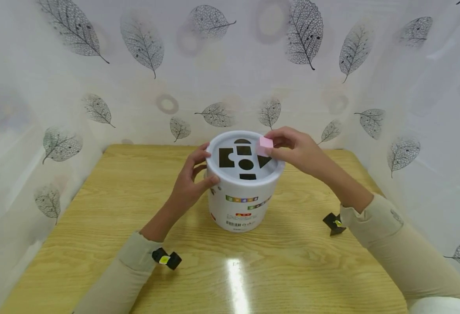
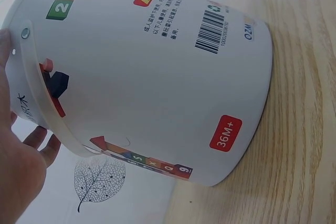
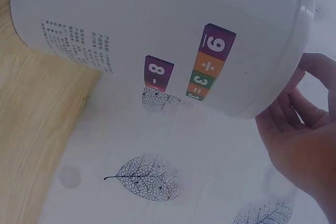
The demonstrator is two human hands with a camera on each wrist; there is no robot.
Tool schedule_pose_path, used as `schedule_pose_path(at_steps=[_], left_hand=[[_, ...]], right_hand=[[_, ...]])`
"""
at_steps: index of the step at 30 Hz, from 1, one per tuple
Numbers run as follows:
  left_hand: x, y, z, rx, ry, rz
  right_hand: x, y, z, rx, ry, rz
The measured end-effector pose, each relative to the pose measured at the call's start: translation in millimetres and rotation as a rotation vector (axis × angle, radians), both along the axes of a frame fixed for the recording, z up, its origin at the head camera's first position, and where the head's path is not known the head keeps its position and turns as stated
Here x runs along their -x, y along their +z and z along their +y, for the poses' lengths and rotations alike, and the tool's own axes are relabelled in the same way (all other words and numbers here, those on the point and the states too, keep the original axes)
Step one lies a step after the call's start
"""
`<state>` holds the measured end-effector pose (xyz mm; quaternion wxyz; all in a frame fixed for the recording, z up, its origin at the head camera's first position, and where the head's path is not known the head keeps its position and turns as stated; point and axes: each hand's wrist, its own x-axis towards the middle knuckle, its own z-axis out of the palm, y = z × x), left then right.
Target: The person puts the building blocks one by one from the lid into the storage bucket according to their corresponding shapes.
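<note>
A white bucket [image 1: 239, 205] with printed sums stands upright on the table, its lid [image 1: 230, 173] cut with several shaped holes. My left hand [image 1: 186, 185] grips the lid's rim at the left, thumb toward the front and fingers farther back. Over the right part of the lid, my right hand [image 1: 298, 150] pinches a pink cube block [image 1: 266, 143] between thumb and fingers, above a triangular hole. In the left wrist view, the left hand [image 2: 23, 166] is partly cut off beside the rim. The right wrist view shows the right hand [image 3: 304, 140] at the bucket's top edge; the block is mostly hidden there.
The wooden table [image 1: 135, 192] extends around the bucket on both sides and in front. Behind it hangs a pale curtain [image 1: 230, 78] with a leaf pattern, which also runs along both sides. A dark strap piece with a yellow mark sits by each sleeve cuff.
</note>
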<state>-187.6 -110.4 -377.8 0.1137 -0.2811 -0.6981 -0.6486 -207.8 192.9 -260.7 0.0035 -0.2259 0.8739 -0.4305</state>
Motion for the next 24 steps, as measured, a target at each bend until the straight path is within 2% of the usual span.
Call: schedule_pose_path(at_steps=[6, 10, 17, 24], left_hand=[[0.7, 0.1, 0, 0.005, 0.004, 0.008], [1.1, -0.8, 0, 0.005, 0.005, 0.003], [-0.2, 0.3, 0, 0.009, 0.003, 0.010], [-0.6, 0.9, -1, 0.008, -0.002, 0.016]], right_hand=[[18.2, 1.4, -17, -0.038, 0.010, -0.030], [24.7, 1.8, -27, -0.069, 0.031, -0.037], [26.8, 0.5, -35, -0.110, 0.065, -0.049], [25.8, -1.3, -36, -0.149, 0.061, -0.023]])
